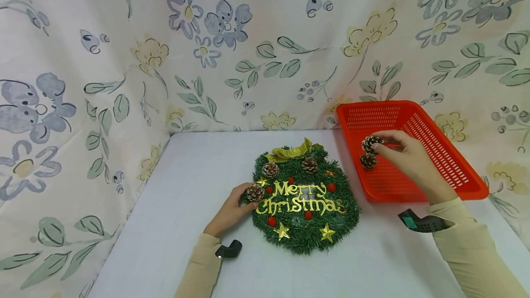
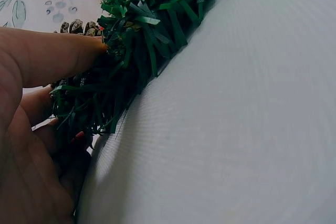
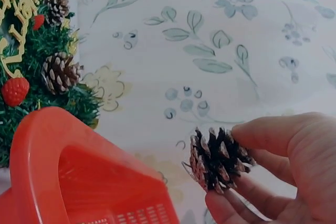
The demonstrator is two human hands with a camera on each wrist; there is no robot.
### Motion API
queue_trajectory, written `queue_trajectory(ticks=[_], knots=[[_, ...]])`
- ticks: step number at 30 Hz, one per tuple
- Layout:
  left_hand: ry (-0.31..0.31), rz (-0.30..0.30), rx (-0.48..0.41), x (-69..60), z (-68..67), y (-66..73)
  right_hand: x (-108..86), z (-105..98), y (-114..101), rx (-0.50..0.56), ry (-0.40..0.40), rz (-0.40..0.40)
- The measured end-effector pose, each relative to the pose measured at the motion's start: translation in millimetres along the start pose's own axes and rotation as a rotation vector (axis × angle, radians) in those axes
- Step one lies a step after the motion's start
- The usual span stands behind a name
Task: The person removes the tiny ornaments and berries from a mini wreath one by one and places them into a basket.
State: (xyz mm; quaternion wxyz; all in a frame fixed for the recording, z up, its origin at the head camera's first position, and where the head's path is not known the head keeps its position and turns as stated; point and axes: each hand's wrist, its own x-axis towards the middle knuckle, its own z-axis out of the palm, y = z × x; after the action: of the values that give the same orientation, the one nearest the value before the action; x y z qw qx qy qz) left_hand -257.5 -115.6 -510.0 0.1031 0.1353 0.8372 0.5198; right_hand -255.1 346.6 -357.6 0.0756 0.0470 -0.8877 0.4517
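Observation:
A green tinsel Christmas wreath (image 1: 306, 236) lies on the white table, with gold "Merry Christmas" lettering (image 1: 300, 205) across it. Pine cones, red berries, gold stars and a gold bow (image 1: 291, 151) decorate it. My left hand (image 1: 233, 210) grips the wreath's left edge beside a pine cone (image 1: 255, 192); the left wrist view shows the thumb on top and fingers partly hidden beneath the tinsel. Over the red basket (image 1: 449, 151), my right hand (image 1: 407, 157) pinches a loose pine cone (image 3: 216, 160) between thumb and fingers. Another pine cone (image 1: 368, 161) sits lower, in the basket.
The basket stands at the table's right, close to the wreath, with its raised rim (image 3: 50, 124) between the wreath and my right hand. Behind the table hangs a floral curtain (image 1: 248, 49). White table surface (image 1: 186, 164) stretches left of the wreath.

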Motion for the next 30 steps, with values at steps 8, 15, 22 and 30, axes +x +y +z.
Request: queue_trajectory(ticks=[8, 15, 22, 30], knots=[[0.008, 0.006, -0.018, 0.1, 0.9, -0.1, 3.3, -4.6, 6.6, 0.018, 0.009, 0.021], [-0.01, 0.007, 0.022, 0.6, -0.4, -0.5, 4.5, -7.2, 4.4, 0.009, 0.015, 0.06], [-0.006, 0.0, 0.01, -0.1, -0.3, 0.1, 8.4, -9.5, 8.1, -0.013, 0.021, 0.077], [-0.004, -0.006, 0.02, -0.1, -0.7, 2.1, 12.2, -12.4, 13.4, -0.004, 0.019, 0.097]])
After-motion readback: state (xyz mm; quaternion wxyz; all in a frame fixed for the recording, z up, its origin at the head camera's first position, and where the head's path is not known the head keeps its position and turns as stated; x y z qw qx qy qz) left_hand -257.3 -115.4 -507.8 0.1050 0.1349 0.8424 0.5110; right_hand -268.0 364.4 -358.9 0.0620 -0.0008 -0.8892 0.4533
